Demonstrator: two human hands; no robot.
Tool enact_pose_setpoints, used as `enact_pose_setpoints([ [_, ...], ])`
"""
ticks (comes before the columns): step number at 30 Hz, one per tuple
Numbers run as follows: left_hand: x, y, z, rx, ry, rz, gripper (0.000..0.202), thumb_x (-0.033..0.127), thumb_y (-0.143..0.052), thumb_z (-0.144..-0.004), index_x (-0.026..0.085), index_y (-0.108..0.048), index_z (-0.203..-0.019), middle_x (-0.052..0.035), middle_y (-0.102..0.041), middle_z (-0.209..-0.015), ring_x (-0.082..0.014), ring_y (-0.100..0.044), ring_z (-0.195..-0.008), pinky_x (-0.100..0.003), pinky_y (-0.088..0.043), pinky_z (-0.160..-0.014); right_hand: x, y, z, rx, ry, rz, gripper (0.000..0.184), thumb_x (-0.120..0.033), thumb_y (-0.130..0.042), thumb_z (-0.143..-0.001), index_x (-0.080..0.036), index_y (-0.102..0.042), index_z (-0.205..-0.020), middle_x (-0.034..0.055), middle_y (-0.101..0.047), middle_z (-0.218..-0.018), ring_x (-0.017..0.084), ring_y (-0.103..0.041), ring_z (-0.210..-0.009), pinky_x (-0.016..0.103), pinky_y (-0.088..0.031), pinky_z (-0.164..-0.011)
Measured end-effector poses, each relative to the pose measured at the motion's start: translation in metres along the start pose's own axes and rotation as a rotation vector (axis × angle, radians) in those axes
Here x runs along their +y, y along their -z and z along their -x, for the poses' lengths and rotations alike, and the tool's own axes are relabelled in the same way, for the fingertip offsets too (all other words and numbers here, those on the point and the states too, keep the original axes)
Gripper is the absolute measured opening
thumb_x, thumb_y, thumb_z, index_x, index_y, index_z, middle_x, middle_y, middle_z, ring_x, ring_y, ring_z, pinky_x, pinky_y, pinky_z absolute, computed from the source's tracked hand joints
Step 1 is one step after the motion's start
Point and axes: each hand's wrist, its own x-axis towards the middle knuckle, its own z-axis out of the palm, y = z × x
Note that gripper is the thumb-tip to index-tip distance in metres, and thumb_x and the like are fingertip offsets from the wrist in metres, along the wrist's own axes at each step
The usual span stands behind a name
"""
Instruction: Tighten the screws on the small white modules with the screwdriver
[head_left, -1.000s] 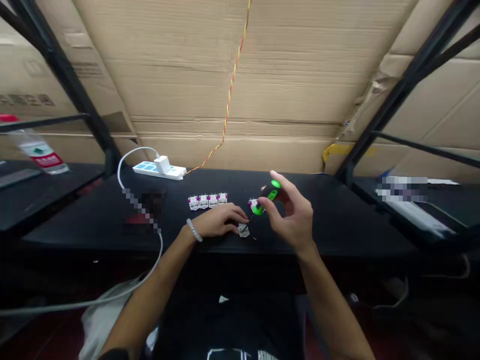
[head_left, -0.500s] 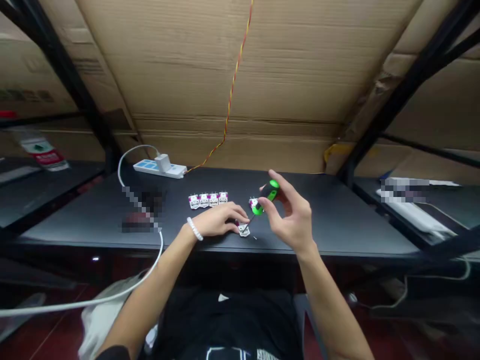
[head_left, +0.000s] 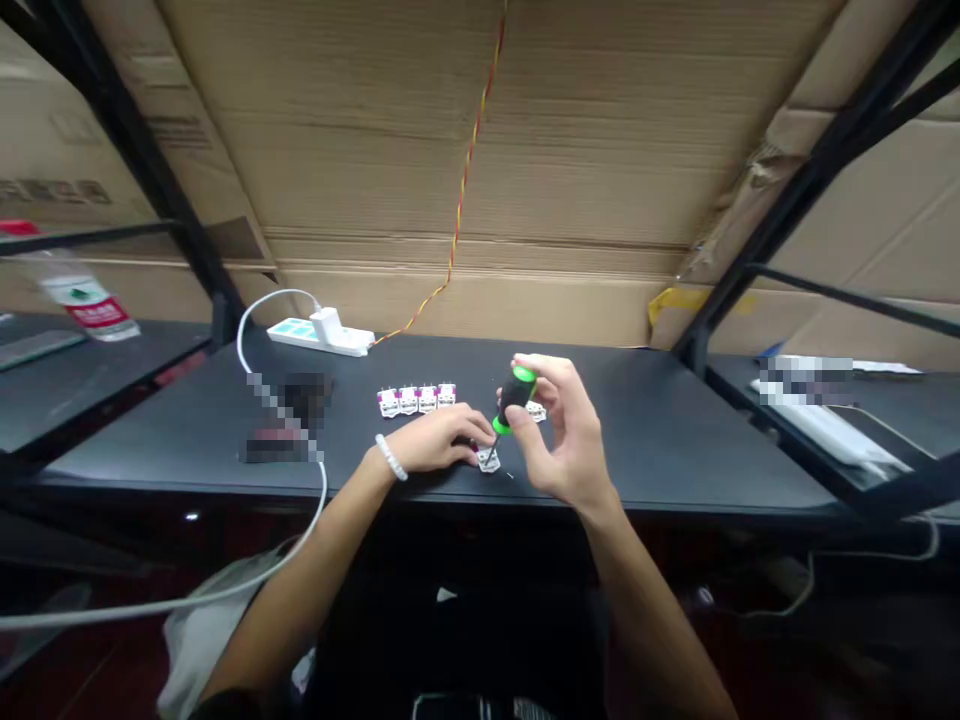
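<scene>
My right hand [head_left: 559,435] grips a black and green screwdriver [head_left: 511,400], held nearly upright with its tip on a small white part [head_left: 489,460] lying on the black table [head_left: 675,440]. My left hand [head_left: 441,438], with a white bead bracelet on the wrist, rests on the table and pinches that part at its left side. A row of several small white and pink parts [head_left: 417,399] lies just beyond the left hand. One more such part [head_left: 535,411] shows behind my right hand's fingers.
A white power strip [head_left: 319,335] with a charger and a white cable [head_left: 247,340] lies at the table's back left. A red-yellow wire [head_left: 461,195] hangs down the cardboard wall. A blurred dark object [head_left: 285,430] sits left. Black frame posts stand at both sides; a bottle [head_left: 79,300] at far left.
My right hand moved left and brought the screwdriver from a slant to nearly upright over the small part. My left hand stayed on the part.
</scene>
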Motion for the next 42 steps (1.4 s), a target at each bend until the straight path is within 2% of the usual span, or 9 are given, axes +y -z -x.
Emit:
enact_pose_setpoints([
  [4, -0.002, -0.001, -0.001, 0.003, 0.005, 0.012, 0.026, 0.015, -0.083, -0.092, 0.024, -0.084, -0.116, -0.0078, -0.08, -0.125, -0.0263, -0.07, -0.122, -0.04, -0.053, -0.112, -0.007, 0.003, -0.004, 0.22, 0.091, 0.244, 0.041, -0.026, -0.088, -0.087, -0.032, -0.075, -0.125, 0.0049, -0.07, -0.109, 0.022, -0.068, -0.091, 0.04, -0.064, -0.081],
  [10, -0.001, 0.0, -0.001, -0.012, 0.002, 0.008, 0.024, 0.017, -0.084, -0.092, 0.023, -0.085, -0.115, -0.0089, -0.08, -0.121, -0.0262, -0.071, -0.119, -0.039, -0.052, -0.11, -0.016, 0.003, -0.002, 0.029, 0.0, 0.11, 0.043, -0.02, -0.055, -0.105, -0.031, -0.066, -0.145, 0.0085, -0.073, -0.126, 0.025, -0.073, -0.111, 0.045, -0.064, -0.097],
  [16, 0.0, -0.001, 0.0, 0.0, 0.013, -0.006, 0.022, 0.016, -0.086, -0.09, 0.022, -0.085, -0.112, -0.0082, -0.08, -0.123, -0.0268, -0.071, -0.12, -0.039, -0.052, -0.111, -0.013, -0.002, -0.004, 0.175, 0.035, 0.255, 0.037, -0.031, -0.081, -0.092, -0.031, -0.076, -0.129, 0.0066, -0.071, -0.111, 0.022, -0.069, -0.089, 0.041, -0.065, -0.082],
  [23, 0.001, 0.002, -0.001, -0.014, -0.007, -0.004, 0.025, 0.018, -0.083, -0.094, 0.022, -0.084, -0.119, -0.0097, -0.08, -0.128, -0.0265, -0.071, -0.121, -0.04, -0.051, -0.112, -0.011, 0.012, 0.0, -0.037, -0.07, 0.037, 0.057, -0.023, -0.051, -0.106, -0.033, -0.051, -0.162, 0.0098, -0.072, -0.133, 0.025, -0.076, -0.113, 0.043, -0.066, -0.098],
  [30, -0.001, 0.0, -0.001, -0.018, -0.002, -0.013, 0.027, 0.017, -0.085, -0.092, 0.023, -0.084, -0.119, -0.0088, -0.08, -0.127, -0.0261, -0.07, -0.122, -0.039, -0.051, -0.112, -0.01, 0.006, -0.004, 0.16, 0.03, 0.217, 0.043, -0.029, -0.081, -0.093, -0.031, -0.076, -0.135, 0.0072, -0.062, -0.116, 0.022, -0.065, -0.101, 0.04, -0.062, -0.087],
  [32, 0.0, 0.001, -0.001, -0.017, 0.004, -0.01, 0.028, 0.018, -0.084, -0.093, 0.023, -0.084, -0.12, -0.0091, -0.079, -0.129, -0.0258, -0.07, -0.122, -0.038, -0.051, -0.112, -0.01, 0.006, -0.005, 0.162, 0.025, 0.189, 0.043, -0.026, -0.076, -0.097, -0.033, -0.074, -0.14, 0.0067, -0.063, -0.116, 0.021, -0.066, -0.101, 0.04, -0.062, -0.09],
  [36, 0.002, 0.002, -0.001, -0.018, -0.006, 0.002, 0.028, 0.02, -0.084, -0.094, 0.024, -0.083, -0.122, -0.0091, -0.079, -0.129, -0.0255, -0.07, -0.123, -0.039, -0.051, -0.114, -0.01, 0.009, -0.004, 0.031, 0.015, 0.049, 0.051, -0.022, -0.052, -0.109, -0.035, -0.058, -0.158, 0.01, -0.068, -0.137, 0.026, -0.068, -0.125, 0.049, -0.058, -0.107],
  [40, 0.002, 0.001, -0.001, -0.019, 0.004, 0.002, 0.029, 0.016, -0.084, -0.093, 0.024, -0.084, -0.12, -0.0082, -0.08, -0.129, -0.0257, -0.07, -0.122, -0.04, -0.05, -0.113, -0.008, 0.007, -0.003, 0.141, 0.035, 0.173, 0.043, -0.031, -0.075, -0.097, -0.034, -0.073, -0.14, 0.0081, -0.065, -0.122, 0.025, -0.068, -0.11, 0.045, -0.063, -0.094],
  [42, 0.001, 0.001, -0.001, -0.016, 0.009, 0.0, 0.028, 0.016, -0.084, -0.092, 0.023, -0.084, -0.12, -0.0087, -0.08, -0.128, -0.026, -0.07, -0.122, -0.04, -0.051, -0.113, -0.008, 0.005, -0.003, 0.16, 0.026, 0.197, 0.043, -0.031, -0.077, -0.096, -0.034, -0.074, -0.139, 0.0069, -0.064, -0.119, 0.023, -0.068, -0.105, 0.042, -0.063, -0.091],
])
